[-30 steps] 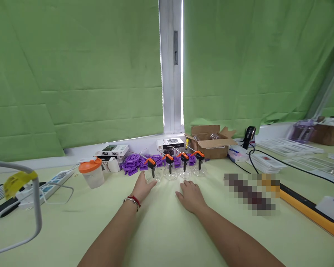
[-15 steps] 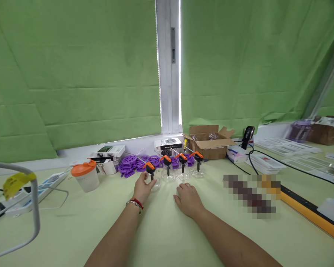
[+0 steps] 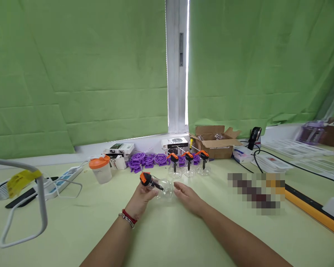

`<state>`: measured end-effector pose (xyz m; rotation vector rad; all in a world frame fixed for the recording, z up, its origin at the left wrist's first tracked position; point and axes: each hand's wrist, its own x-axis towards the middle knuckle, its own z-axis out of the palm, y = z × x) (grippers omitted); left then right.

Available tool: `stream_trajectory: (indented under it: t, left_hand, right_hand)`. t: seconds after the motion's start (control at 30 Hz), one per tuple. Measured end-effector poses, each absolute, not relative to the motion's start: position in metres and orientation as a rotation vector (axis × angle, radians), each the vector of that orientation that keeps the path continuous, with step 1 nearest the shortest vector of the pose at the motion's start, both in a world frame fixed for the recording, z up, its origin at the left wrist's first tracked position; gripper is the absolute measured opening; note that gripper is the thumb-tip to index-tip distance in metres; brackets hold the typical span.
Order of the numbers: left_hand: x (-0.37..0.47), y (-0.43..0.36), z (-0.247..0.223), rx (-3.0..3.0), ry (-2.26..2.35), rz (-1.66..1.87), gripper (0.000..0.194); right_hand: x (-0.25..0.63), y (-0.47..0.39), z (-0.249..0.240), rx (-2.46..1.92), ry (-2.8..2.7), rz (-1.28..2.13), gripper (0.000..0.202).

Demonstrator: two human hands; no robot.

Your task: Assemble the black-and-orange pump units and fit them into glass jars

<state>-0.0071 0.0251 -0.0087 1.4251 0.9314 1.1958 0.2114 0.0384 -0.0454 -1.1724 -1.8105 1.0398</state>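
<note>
Pale tabletop (image 3: 167, 241) fills the lower part of my view. Nearest, I see the left hand (image 3: 140, 202) closed around the upper part of a clear bottle (image 3: 163, 189) with black and orange top; this bottle is tilted, its base toward the right. The right hand (image 3: 189, 200) is just beside this base, fingers loosely bent; whether it grips, I cannot tell. Farther, three similar bottles (image 3: 188, 166) stand upright in a row. Behind them I find purple parts (image 3: 161, 159) and, to the right, an open cardboard box (image 3: 217, 151). Farthest, green sheets (image 3: 114, 74) hang on both sides of a window frame (image 3: 175, 85).
</note>
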Motion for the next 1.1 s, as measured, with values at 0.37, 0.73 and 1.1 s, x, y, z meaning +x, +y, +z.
stream_trajectory:
  t: [0.37,0.73,1.1]
  left_hand:
    - [-0.03,0.018,-0.014,1.347,0.873,1.116,0.057]
    - [-0.01,0.015,-0.016,1.24,1.254,1.205,0.044]
    - [-0.007,0.019,-0.015,0.962,1.386,1.197,0.046]
  right_hand:
    - [0.171,0.029,-0.029,-0.823,-1.079,1.844,0.041]
    - [0.175,0.013,-0.028,-0.932,-1.313,1.583,0.059]
    - [0.183,0.013,-0.025,-0.832,-2.011,0.805,0.068]
